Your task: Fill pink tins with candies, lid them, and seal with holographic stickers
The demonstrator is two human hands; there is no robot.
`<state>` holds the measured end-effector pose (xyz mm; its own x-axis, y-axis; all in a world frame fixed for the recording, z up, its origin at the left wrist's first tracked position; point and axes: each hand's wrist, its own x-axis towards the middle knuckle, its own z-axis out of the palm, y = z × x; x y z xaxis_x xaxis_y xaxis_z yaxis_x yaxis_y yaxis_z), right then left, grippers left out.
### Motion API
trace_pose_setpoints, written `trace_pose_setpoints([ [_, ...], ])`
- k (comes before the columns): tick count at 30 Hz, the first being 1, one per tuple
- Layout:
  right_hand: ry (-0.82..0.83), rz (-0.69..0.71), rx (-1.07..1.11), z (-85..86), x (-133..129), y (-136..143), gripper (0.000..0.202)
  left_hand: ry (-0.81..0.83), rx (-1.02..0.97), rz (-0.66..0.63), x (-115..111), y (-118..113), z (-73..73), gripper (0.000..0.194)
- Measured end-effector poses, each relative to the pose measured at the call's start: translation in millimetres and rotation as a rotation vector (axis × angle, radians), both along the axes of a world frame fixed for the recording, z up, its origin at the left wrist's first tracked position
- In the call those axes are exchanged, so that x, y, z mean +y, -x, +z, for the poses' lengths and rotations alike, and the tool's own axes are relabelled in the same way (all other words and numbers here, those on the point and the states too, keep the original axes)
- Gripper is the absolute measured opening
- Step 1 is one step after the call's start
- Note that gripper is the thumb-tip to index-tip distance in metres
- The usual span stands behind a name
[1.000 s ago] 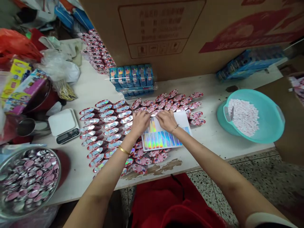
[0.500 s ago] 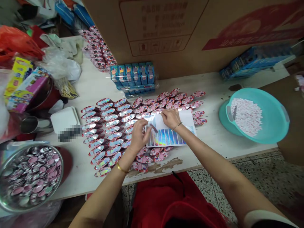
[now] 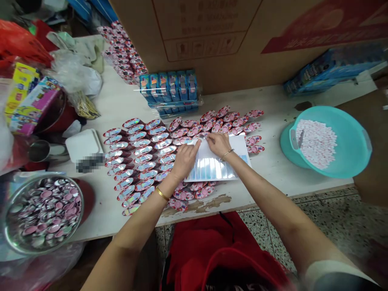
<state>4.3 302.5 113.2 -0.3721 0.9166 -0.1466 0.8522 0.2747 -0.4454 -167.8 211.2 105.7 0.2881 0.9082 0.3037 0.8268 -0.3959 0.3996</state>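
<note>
A white sheet with shiny holographic strips lies over the middle of the grouped oval pink-and-red pieces. My left hand is at the sheet's left side, its index finger stretched toward the top edge; whether anything is between its fingers is too small to tell. Just right of it, my right hand is closed at the upper part of the sheet, fingertips pinched over a small shiny bit beside the oval pieces. Oval pieces with shiny silver tops stand in columns left of my hands.
A turquoise basin of small white-pink pieces stands right. At lower left is a metal bowl of small round pieces. Blue packs stand before a large cardboard box. A white scale-like object and clutter lie left.
My left hand has moved up and right from the strips toward the oval pieces by my right hand. The dark strip seen at its fingertips no longer shows there. The view has shifted slightly.
</note>
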Motion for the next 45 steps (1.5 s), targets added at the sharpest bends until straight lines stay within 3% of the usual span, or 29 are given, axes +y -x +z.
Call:
trace_pose_setpoints([
  [4,-0.115,-0.04,0.029,-2.6,-5,-7,0.035,0.054,-0.451,0.212,-41,3,28.3,0.055],
  [7,-0.14,-0.076,0.271,5.7,-42,-3,0.05,0.13,-0.865,0.457,-79,10,51.6,0.066],
  [10,0.123,-0.13,0.604,18.3,-108,10,0.06,0.263,-1.145,0.636,-117,17,62.4,0.068],
  [14,0.617,-0.217,0.819,22.4,-195,26,0.053,0.449,-1.245,0.764,-161,20,53.8,0.069],
  [17,0.733,-0.27,0.858,15.0,-232,32,0.041,0.531,-1.212,0.795,-186,20,40.2,0.069],
  [21,0.567,-0.234,0.681,4.0,-249,32,0.03,0.562,-1.054,0.743,-206,22,22.9,0.07],
  [25,0.402,-0.113,0.386,-1.7,-256,34,0.024,0.534,-0.68,0.629,-213,27,9.1,0.067],
  [31,0.481,-0.116,0.193,-8.0,-268,46,0.024,0.502,-0.234,0.507,-213,39,-4.6,0.064],
  [41,0.435,-0.113,0.005,-12.8,-274,57,0.02,0.469,-0.083,0.376,-210,46,-16.1,0.061],
  [45,0.448,-0.209,0.039,-14.8,-276,57,0.017,0.477,-0.036,0.351,-211,44,-18.5,0.06],
])
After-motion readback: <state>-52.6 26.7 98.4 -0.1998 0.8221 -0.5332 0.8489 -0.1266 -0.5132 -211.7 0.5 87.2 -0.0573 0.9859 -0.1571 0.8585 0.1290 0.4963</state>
